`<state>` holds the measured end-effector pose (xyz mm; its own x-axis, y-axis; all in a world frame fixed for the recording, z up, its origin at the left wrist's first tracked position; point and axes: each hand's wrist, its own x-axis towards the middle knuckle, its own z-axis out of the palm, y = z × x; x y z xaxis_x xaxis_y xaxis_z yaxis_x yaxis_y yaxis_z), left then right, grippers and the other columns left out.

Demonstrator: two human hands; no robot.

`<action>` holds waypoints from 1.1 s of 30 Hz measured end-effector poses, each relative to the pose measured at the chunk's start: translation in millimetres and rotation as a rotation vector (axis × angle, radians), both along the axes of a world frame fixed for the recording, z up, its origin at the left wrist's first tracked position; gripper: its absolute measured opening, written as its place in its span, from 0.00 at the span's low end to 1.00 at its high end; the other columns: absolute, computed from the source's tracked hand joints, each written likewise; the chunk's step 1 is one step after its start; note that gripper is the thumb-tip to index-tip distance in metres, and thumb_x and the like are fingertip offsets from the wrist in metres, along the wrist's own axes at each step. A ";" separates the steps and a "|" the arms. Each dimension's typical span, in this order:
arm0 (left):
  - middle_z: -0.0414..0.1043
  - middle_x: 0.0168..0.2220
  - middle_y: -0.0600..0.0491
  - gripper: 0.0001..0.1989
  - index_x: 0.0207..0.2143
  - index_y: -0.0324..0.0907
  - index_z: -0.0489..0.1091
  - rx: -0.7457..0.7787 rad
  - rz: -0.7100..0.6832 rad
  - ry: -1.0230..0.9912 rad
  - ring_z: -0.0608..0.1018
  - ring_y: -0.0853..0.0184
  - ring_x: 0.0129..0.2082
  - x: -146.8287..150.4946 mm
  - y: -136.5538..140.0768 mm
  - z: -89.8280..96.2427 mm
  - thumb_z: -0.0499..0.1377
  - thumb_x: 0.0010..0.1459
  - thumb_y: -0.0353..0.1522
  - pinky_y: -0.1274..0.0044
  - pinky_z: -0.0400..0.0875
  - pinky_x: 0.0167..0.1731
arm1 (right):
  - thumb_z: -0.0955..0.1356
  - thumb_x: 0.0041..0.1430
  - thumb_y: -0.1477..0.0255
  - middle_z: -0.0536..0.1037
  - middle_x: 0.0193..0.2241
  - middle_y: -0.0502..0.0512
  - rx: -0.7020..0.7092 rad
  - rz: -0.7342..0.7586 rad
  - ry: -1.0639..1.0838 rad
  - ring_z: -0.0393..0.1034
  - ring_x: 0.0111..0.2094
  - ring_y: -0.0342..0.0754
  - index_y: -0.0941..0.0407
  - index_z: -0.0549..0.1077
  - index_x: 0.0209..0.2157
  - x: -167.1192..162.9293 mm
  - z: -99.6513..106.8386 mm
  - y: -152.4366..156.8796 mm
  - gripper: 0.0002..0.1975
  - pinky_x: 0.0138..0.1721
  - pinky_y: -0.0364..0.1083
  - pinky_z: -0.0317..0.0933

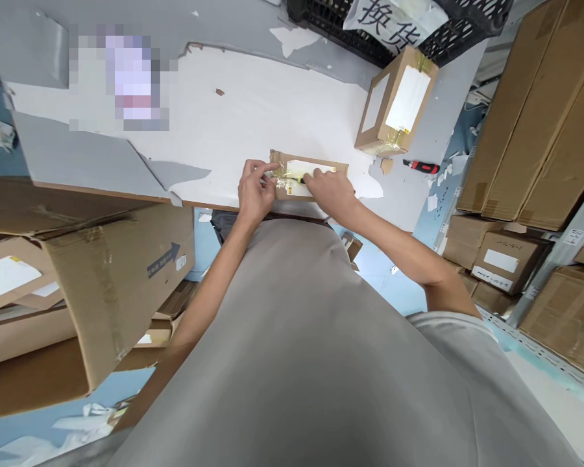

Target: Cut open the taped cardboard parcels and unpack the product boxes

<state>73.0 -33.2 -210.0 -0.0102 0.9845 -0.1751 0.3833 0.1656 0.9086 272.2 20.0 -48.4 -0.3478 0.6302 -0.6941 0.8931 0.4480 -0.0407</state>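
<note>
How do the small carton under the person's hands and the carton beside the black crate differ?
The small carton looks flatter; the crate-side carton is bulkier. The small carton has the left hand at its end, while no hand touches the crate-side carton. The small carton lies nearer the person; the crate-side carton sits farther off. Both are brown cardboard with white labels and tape.

Between the hands (256, 192), glossy clear tape (281, 183) crosses a matt cardboard box (341, 168); beyond them, the matt worktop (272, 107) has ragged, torn grey covering (224, 26).
</note>
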 end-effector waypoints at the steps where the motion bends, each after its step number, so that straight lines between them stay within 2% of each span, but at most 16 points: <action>1: 0.77 0.56 0.45 0.18 0.59 0.49 0.83 -0.001 0.003 0.004 0.84 0.59 0.46 1.0 0.1 -0.2 0.65 0.75 0.46 0.69 0.83 0.46 | 0.61 0.85 0.73 0.86 0.55 0.76 0.007 -0.027 -0.013 0.84 0.57 0.65 0.61 0.81 0.62 11.3 2.3 -1.7 0.20 0.54 0.55 0.70; 4: 0.77 0.55 0.44 0.18 0.59 0.48 0.83 0.001 0.019 0.011 0.84 0.59 0.45 2.2 0.4 -0.1 0.66 0.75 0.45 0.69 0.82 0.46 | 0.65 0.84 0.69 0.86 0.54 0.78 0.024 -0.105 -0.070 0.84 0.57 0.68 0.61 0.83 0.62 46.4 10.8 -6.9 0.18 0.53 0.57 0.70; 7: 0.77 0.56 0.44 0.17 0.59 0.48 0.83 0.003 0.026 0.021 0.83 0.59 0.45 2.6 0.7 0.8 0.65 0.74 0.44 0.68 0.82 0.46 | 0.64 0.83 0.72 0.85 0.57 0.78 0.021 -0.126 -0.140 0.84 0.58 0.68 0.59 0.80 0.68 71.4 19.1 -11.9 0.21 0.53 0.57 0.70; 11: 0.77 0.54 0.45 0.17 0.58 0.48 0.84 0.013 0.031 0.049 0.83 0.59 0.44 3.2 1.3 2.6 0.65 0.74 0.44 0.69 0.82 0.45 | 0.61 0.82 0.77 0.85 0.58 0.77 0.025 -0.104 -0.157 0.83 0.59 0.67 0.58 0.78 0.71 86.6 24.9 -16.9 0.25 0.53 0.57 0.69; 17: 0.79 0.52 0.46 0.16 0.56 0.49 0.85 0.062 0.051 0.072 0.82 0.61 0.41 3.6 2.1 5.8 0.66 0.72 0.43 0.70 0.81 0.41 | 0.62 0.84 0.74 0.84 0.58 0.78 0.034 -0.140 -0.150 0.83 0.58 0.68 0.58 0.80 0.68 107.0 22.5 -20.8 0.22 0.52 0.57 0.66; 20: 0.79 0.52 0.46 0.16 0.56 0.49 0.85 0.040 0.047 0.066 0.83 0.60 0.43 2.8 2.7 7.2 0.66 0.72 0.43 0.69 0.83 0.42 | 0.61 0.83 0.75 0.85 0.58 0.76 0.038 -0.116 -0.138 0.83 0.55 0.65 0.57 0.80 0.68 119.0 23.9 -21.2 0.23 0.50 0.55 0.64; 23: 0.79 0.53 0.45 0.16 0.54 0.48 0.85 0.027 0.067 0.048 0.84 0.57 0.47 -5.2 3.3 6.1 0.67 0.70 0.43 0.68 0.84 0.47 | 0.63 0.83 0.72 0.87 0.56 0.72 0.036 -0.167 -0.041 0.83 0.52 0.64 0.53 0.82 0.67 134.8 27.1 -23.6 0.22 0.49 0.55 0.65; 25: 0.79 0.54 0.44 0.15 0.54 0.49 0.85 0.029 0.096 0.036 0.84 0.56 0.51 -16.9 3.5 2.5 0.67 0.70 0.43 0.67 0.85 0.50 | 0.64 0.84 0.67 0.88 0.55 0.67 0.053 -0.256 0.123 0.83 0.53 0.63 0.50 0.83 0.66 145.8 22.5 -29.0 0.20 0.51 0.54 0.67; 27: 0.80 0.56 0.44 0.15 0.54 0.49 0.84 0.027 0.128 0.031 0.84 0.56 0.53 -32.0 3.7 -3.3 0.67 0.71 0.43 0.66 0.85 0.53 | 0.65 0.84 0.63 0.89 0.53 0.61 0.097 -0.412 0.354 0.83 0.53 0.61 0.49 0.84 0.63 152.7 6.0 -38.0 0.19 0.53 0.53 0.69; 29: 0.80 0.57 0.43 0.15 0.55 0.49 0.83 0.022 0.150 0.032 0.84 0.55 0.54 -47.6 4.2 -10.2 0.67 0.71 0.43 0.65 0.85 0.55 | 0.66 0.82 0.57 0.89 0.50 0.59 0.149 -0.646 0.590 0.83 0.50 0.57 0.52 0.85 0.57 151.4 -22.3 -49.2 0.19 0.53 0.51 0.72; 31: 0.81 0.58 0.43 0.15 0.55 0.49 0.82 0.013 0.167 0.035 0.84 0.54 0.56 -60.7 5.2 -16.5 0.66 0.71 0.43 0.64 0.85 0.56 | 0.68 0.78 0.48 0.87 0.41 0.55 0.160 -0.930 0.764 0.81 0.41 0.53 0.53 0.83 0.48 140.6 -55.6 -60.8 0.23 0.48 0.49 0.74; 33: 0.82 0.59 0.42 0.16 0.55 0.48 0.82 -0.008 0.189 0.039 0.85 0.54 0.57 -70.5 6.5 -21.2 0.67 0.70 0.43 0.62 0.84 0.58 | 0.71 0.72 0.42 0.82 0.33 0.49 0.128 -1.195 0.848 0.77 0.33 0.49 0.51 0.79 0.41 122.1 -84.0 -70.5 0.25 0.41 0.47 0.74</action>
